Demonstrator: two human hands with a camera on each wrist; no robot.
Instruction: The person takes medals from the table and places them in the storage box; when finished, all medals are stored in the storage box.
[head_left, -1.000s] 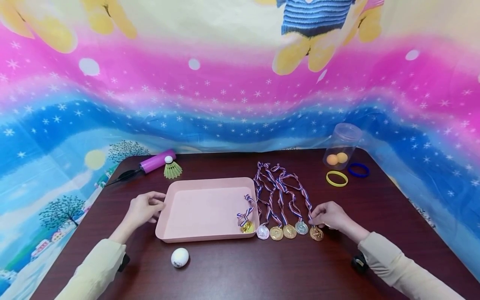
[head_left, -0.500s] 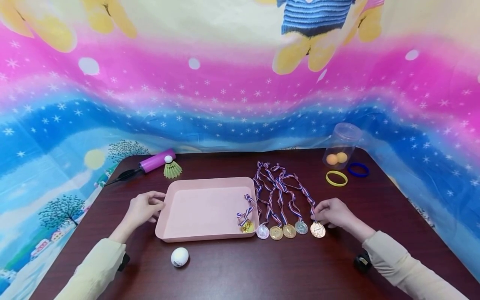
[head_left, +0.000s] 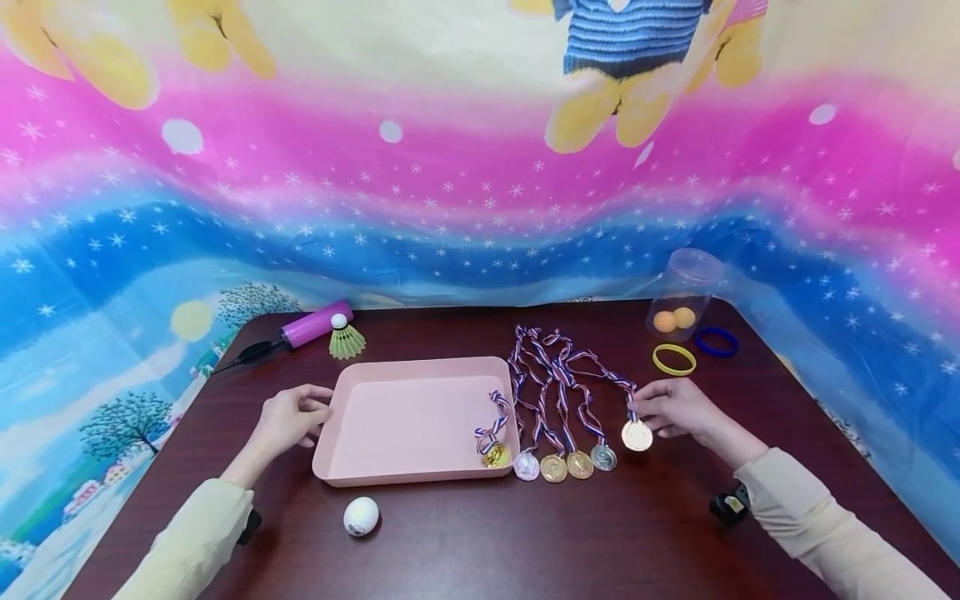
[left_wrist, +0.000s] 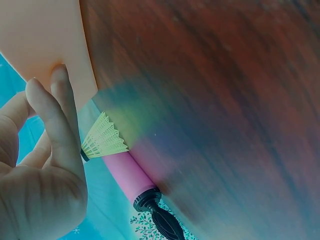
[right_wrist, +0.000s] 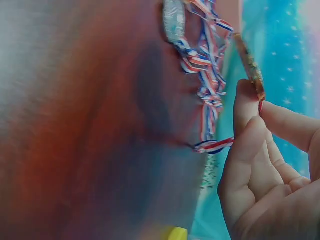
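Observation:
My right hand (head_left: 675,408) pinches the ribbon of a gold-coloured medal (head_left: 637,435) just above its disc. In the right wrist view that medal (right_wrist: 250,65) is seen edge-on above the fingertips, its striped ribbon trailing toward the others. Several more medals, among them a silver one (head_left: 603,457), lie in a row to the left with ribbons overlapping behind them. At the left end of a pink tray (head_left: 412,482), my left hand (head_left: 288,421) has its fingertips at the side wall, the fingers fairly straight in the left wrist view. One gold medal (head_left: 495,455) lies inside the tray's right end.
A white ball (head_left: 362,517) lies in front of the tray. Behind it are a yellow-green shuttlecock (head_left: 347,341) and a purple hand pump (head_left: 318,323). Back right stand a clear jar (head_left: 688,279) with orange balls, a yellow ring (head_left: 674,360) and a blue ring (head_left: 717,342).
My right hand has raised the gold medal from the row's right end and moved it slightly back, its ribbon drawn along. The left hand and tray have kept their places.

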